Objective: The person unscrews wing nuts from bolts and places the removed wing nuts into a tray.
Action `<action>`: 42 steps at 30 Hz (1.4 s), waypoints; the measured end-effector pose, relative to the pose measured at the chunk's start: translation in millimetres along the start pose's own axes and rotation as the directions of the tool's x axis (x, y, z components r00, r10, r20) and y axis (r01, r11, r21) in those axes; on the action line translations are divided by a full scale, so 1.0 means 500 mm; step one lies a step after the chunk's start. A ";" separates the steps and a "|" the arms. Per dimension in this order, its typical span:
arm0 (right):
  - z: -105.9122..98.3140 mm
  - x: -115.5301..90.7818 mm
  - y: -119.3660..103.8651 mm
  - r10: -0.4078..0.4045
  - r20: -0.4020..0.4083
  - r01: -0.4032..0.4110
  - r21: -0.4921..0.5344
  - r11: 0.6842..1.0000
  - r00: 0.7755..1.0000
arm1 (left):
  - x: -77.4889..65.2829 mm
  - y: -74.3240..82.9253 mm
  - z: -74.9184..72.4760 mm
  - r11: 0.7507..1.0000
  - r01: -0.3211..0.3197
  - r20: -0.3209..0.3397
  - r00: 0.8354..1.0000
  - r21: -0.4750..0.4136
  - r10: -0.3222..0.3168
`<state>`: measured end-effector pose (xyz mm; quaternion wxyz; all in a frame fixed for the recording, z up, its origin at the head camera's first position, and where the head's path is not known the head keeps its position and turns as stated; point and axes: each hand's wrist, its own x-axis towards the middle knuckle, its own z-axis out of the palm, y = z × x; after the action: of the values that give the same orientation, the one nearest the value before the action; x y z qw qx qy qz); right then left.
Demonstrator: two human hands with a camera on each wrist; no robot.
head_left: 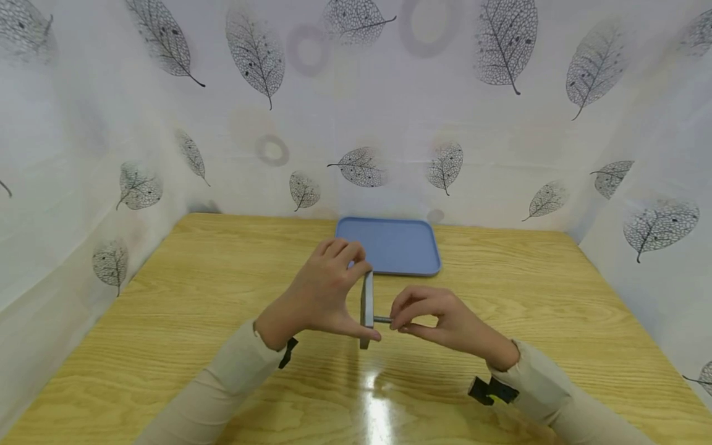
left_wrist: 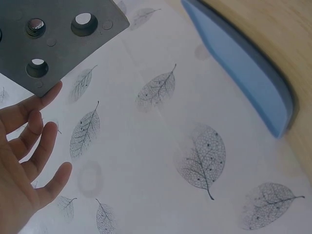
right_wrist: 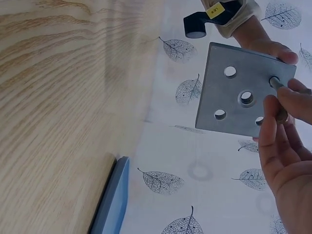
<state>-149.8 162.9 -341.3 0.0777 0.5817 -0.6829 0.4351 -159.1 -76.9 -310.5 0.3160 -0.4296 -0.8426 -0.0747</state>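
Note:
A square grey metal plate with several round holes stands on edge above the table. My left hand grips it by opposite edges, fingers at the top and thumb low down. In the left wrist view, fingertips lie at a corner of the plate. My right hand pinches a slim metal rod, apparently a bolt or screw. The right wrist view has the rod's end at a hole near one corner; fingers hide much of the rest.
A blue rectangular tray lies on the wood-grain table behind the hands. White curtains printed with leaves enclose the table at the back and sides. Black devices sit at both wrists.

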 end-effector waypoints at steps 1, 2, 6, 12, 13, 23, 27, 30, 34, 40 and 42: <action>0.000 0.000 0.000 -0.001 0.006 0.001 0.000 1.000 1.000 | 0.000 0.000 0.000 1.000 0.001 0.000 1.000 -0.001 -0.001; 0.000 0.000 -0.001 0.007 0.015 -0.007 0.002 1.000 1.000 | 0.000 0.000 0.000 1.000 0.001 -0.002 1.000 0.000 -0.001; 0.002 -0.002 -0.006 0.054 0.065 -0.054 -0.008 0.999 0.996 | 0.000 0.001 0.000 1.000 -0.008 -0.005 1.000 0.009 0.008; 0.005 -0.005 -0.010 0.095 0.102 -0.096 0.000 0.995 0.990 | -0.001 0.001 0.001 1.000 -0.012 0.001 1.000 0.011 0.012; 0.005 -0.005 -0.010 0.093 0.100 -0.093 -0.005 0.996 0.991 | -0.001 0.001 0.001 1.000 -0.012 0.002 1.000 0.009 0.012; 0.005 -0.006 -0.007 0.071 0.028 -0.070 -0.041 0.997 0.997 | -0.002 0.000 0.003 1.000 -0.010 -0.009 1.000 -0.002 0.010; 0.007 -0.006 -0.007 0.102 0.010 -0.101 -0.045 0.994 0.995 | -0.001 0.000 0.003 1.000 -0.010 -0.012 1.000 -0.004 0.010; 0.008 -0.005 -0.003 0.088 0.003 -0.088 -0.027 0.996 0.996 | -0.001 0.000 0.002 1.000 -0.006 -0.006 1.000 -0.008 0.006; 0.006 -0.003 -0.001 0.048 -0.001 -0.048 -0.007 0.999 0.999 | -0.001 0.000 0.002 1.000 -0.008 -0.003 1.000 -0.007 0.008; 0.004 0.000 -0.003 0.036 0.019 -0.037 0.020 0.999 0.999 | -0.001 0.000 0.004 1.000 -0.011 -0.007 1.000 -0.003 0.011; 0.003 0.000 -0.004 0.044 0.037 -0.045 0.053 0.998 0.998 | 0.000 -0.001 0.005 1.000 -0.011 -0.006 1.000 -0.005 0.011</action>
<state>-147.5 161.7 -341.1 0.0401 0.5759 -0.6851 0.4443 -160.4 -76.3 -312.4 0.3179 -0.4348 -0.8391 -0.0766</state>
